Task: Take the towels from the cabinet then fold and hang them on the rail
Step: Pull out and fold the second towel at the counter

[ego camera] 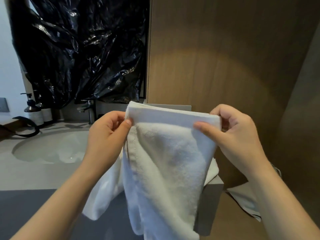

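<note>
Now left hand (107,135) and right hand (235,135) each pinch top corner of white towel (166,161), thumb over fold; towel hangs in front of counter (34,174); keep top edge level, corners matched, before next fold

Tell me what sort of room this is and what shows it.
Most likely a bathroom: a round pale sink basin sunk in a grey countertop, a chrome tap behind it, dark pump bottles beside it, and a white terry towel being handled.
</note>
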Demonstrator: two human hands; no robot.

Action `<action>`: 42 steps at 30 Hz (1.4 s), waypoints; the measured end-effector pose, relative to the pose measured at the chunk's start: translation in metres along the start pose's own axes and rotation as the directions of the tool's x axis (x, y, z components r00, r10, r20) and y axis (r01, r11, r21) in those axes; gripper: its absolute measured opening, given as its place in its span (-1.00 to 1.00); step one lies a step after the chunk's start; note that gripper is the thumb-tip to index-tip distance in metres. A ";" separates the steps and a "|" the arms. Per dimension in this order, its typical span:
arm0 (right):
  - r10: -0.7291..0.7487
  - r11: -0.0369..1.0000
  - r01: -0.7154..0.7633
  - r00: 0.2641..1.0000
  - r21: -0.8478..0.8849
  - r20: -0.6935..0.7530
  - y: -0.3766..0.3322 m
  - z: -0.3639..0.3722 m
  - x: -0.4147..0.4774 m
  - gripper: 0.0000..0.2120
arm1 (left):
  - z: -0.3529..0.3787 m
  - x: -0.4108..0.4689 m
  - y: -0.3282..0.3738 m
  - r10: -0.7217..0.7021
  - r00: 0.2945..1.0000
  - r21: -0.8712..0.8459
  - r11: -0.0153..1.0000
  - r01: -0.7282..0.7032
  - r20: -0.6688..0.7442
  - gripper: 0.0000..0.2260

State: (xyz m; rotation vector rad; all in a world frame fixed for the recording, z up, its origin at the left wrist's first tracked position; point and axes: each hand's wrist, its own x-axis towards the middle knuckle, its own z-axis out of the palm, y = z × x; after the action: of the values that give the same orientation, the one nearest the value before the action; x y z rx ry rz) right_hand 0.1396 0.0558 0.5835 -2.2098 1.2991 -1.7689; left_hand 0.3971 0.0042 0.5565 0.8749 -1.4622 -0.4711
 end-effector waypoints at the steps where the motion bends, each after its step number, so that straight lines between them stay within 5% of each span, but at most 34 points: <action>1: -0.012 0.999 0.013 0.999 0.031 -0.033 -0.004 0.000 0.008 -0.79 | -0.001 0.005 0.001 -0.005 1.000 -0.019 1.000 0.005 0.003 -0.91; 9: -0.065 0.994 0.075 0.992 0.084 -0.108 -0.006 0.001 0.078 -0.82 | 0.010 0.077 0.019 -0.130 0.992 -0.160 0.979 0.128 -0.002 -0.84; 14: 0.096 0.991 -0.099 0.995 -0.090 -0.040 0.037 0.002 0.101 -0.79 | 0.043 0.116 0.006 -0.093 0.996 0.043 0.995 0.093 -0.004 -0.80; 22: 0.321 0.898 -0.277 0.944 -0.343 0.077 0.095 0.006 0.100 -0.62 | 0.089 0.122 -0.022 -0.125 0.986 0.049 0.992 0.121 0.107 -0.86; 31: 0.107 0.975 -0.040 0.946 -0.217 0.305 0.060 0.044 0.138 -0.72 | 0.100 0.117 -0.018 -0.026 0.986 -0.013 1.000 0.029 0.165 -0.87; 42: 0.100 0.970 -0.061 0.982 -0.237 0.158 0.067 0.055 0.142 -0.76 | 0.091 0.084 -0.023 0.044 0.989 0.171 0.983 -0.068 0.139 -0.79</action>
State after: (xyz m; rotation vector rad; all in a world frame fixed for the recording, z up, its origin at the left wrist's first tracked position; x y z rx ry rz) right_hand 0.1473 -0.0994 0.6437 -2.3224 1.6009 -1.4310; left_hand 0.3227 -0.0934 0.5836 0.9525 -1.6679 -0.3687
